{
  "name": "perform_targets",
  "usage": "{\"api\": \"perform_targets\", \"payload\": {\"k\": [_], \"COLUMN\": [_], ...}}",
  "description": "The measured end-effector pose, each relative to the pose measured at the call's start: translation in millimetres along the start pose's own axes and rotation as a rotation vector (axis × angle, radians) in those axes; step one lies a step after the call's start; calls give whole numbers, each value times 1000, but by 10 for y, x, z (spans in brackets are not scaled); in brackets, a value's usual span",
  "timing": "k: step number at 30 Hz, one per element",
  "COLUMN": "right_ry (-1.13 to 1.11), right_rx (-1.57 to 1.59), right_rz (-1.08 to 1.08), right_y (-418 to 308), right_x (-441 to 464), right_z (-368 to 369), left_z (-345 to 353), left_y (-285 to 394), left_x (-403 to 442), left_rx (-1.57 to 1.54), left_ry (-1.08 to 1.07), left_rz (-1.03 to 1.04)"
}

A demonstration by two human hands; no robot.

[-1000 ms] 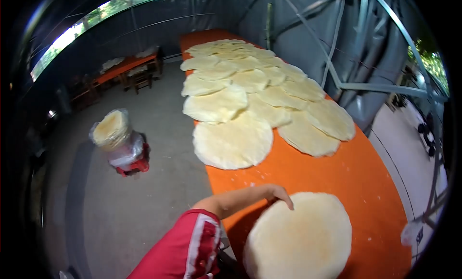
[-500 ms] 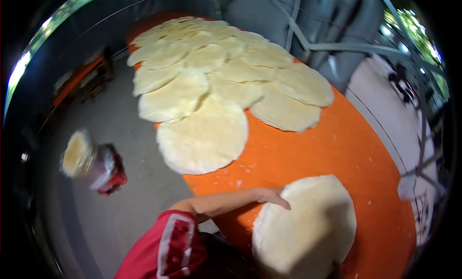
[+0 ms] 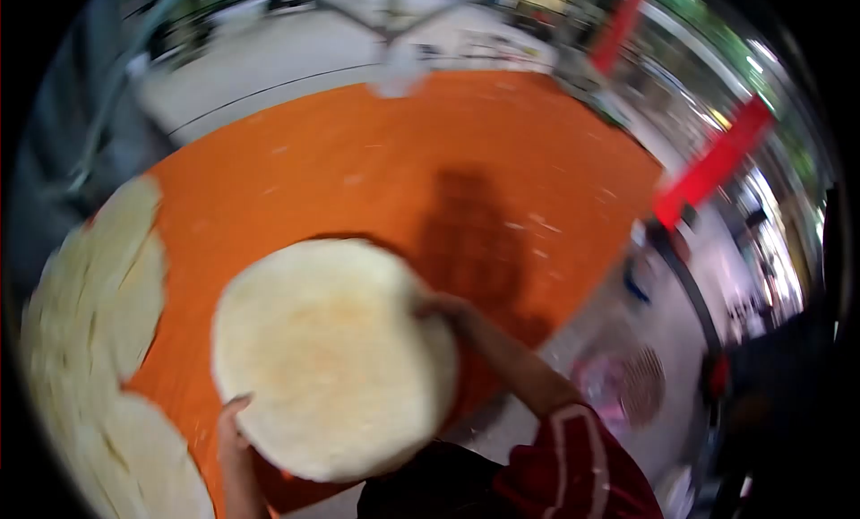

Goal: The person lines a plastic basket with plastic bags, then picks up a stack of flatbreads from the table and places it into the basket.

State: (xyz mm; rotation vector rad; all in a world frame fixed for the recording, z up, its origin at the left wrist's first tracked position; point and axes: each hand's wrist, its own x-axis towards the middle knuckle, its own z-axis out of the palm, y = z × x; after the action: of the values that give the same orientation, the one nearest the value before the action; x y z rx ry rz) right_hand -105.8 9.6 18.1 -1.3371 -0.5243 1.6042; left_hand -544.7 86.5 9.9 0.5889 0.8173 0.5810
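A pale, round stack of flatbreads (image 3: 327, 358) is between my two hands, above the near part of the orange table (image 3: 349, 183). My left hand (image 3: 235, 429) grips its lower left edge, the thumb on top and the other fingers out of sight underneath. On the right edge, my right hand (image 3: 448, 313) is closed over the rim, blurred and partly in shade. More thin flatbreads (image 3: 94, 286) lie overlapping along the table's left side, apart from the stack.
A blurred red bar (image 3: 717, 161) slants beyond the table's right edge. Pinkish plastic (image 3: 600, 385) and a brown mesh-like round item (image 3: 643, 385) lie low on the right. Grey metal poles (image 3: 107, 116) stand at the far left.
My view has swung to the right, so the spread flatbreads now lie at the left. The stack appears further left in view, and both hands now show on its edges.
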Motion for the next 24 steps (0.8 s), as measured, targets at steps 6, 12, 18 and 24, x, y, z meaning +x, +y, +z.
{"api": "perform_targets", "payload": {"k": [6, 12, 18, 24], "right_ry": [-98, 196, 129, 374], "right_rx": [-426, 50, 192, 165], "right_rz": [-872, -388, -932, -355], "right_y": [308, 478, 870, 276], "right_x": [-119, -688, -1879, -2501], "right_z": [-125, -21, -661, -1518], "left_z": [264, 949, 1596, 2400], "left_y": [-68, -452, -865, -1006], "left_x": [-139, -306, -512, -274], "left_rx": [1, 126, 197, 266], "left_ry": [146, 188, 187, 20], "left_rz": [3, -6, 26, 75]}}
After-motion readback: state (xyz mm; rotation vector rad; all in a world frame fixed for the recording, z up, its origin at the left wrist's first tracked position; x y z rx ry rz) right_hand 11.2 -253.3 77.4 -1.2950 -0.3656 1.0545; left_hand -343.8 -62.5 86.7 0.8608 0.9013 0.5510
